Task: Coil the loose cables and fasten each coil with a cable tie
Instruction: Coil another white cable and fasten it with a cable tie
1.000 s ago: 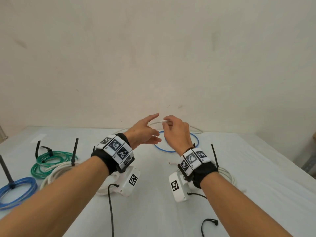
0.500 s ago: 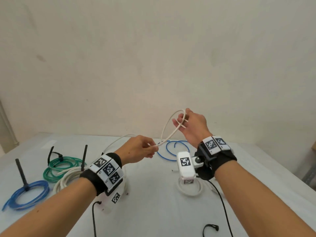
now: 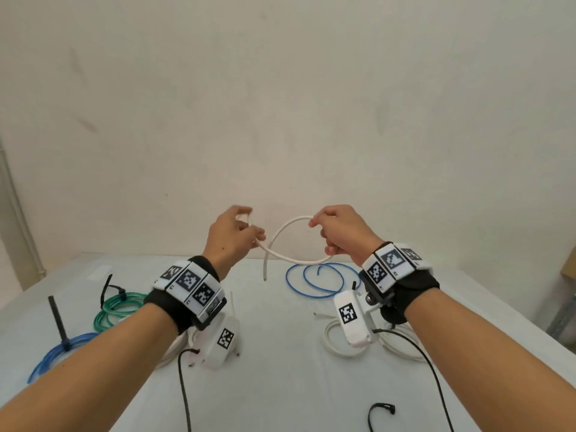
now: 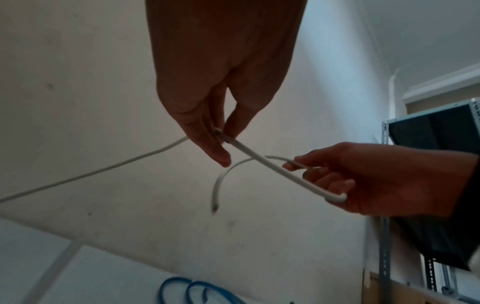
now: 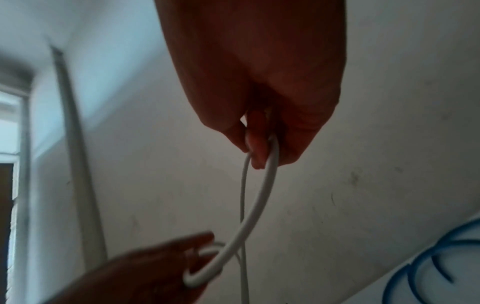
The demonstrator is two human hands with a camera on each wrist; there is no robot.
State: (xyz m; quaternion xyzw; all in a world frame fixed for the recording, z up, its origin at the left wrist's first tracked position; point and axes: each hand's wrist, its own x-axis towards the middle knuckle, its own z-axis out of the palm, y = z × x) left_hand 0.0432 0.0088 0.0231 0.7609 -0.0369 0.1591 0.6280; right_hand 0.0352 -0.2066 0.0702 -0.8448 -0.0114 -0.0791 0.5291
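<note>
My right hand (image 3: 341,233) is up above the table (image 3: 280,353), fingers curled round the white cable (image 3: 282,255): thumb and forefinger pinch one strand at the top, lower fingers hook a second strand, so a single loop hangs between them. In the right wrist view both strands run out from under the fingertips (image 5: 259,152) & drop away toward the other hand. My left hand (image 3: 232,236) sits just beside it at approx the same height, pinching the same cable betw thumb and fingers; left wrist view shows the cable crossing through that pinch, then running left & down out of frame. The free end (image 3: 265,277) dangles in the gap betw the two hands, clear of the table. Hands are near each other, not touching. Directly below/behind them a loose blue cable (image 3: 321,280) lies in a couple of open rings on the table, untied. Under my right wrist cam there's a white coil (image 3: 335,342) flat on the table. Far left: green coil (image 3: 113,308) w/ a black cable tie (image 3: 107,289) on it, tail sticking up; nearer me a blue coil (image 3: 57,355) w/ another black tie (image 3: 59,319), tail upright. A spare black tie (image 3: 378,413) lies curled at the near edge, right of centre. Another white coil is mostly hidden under my left wrist, can't tell if it's tied.
</note>
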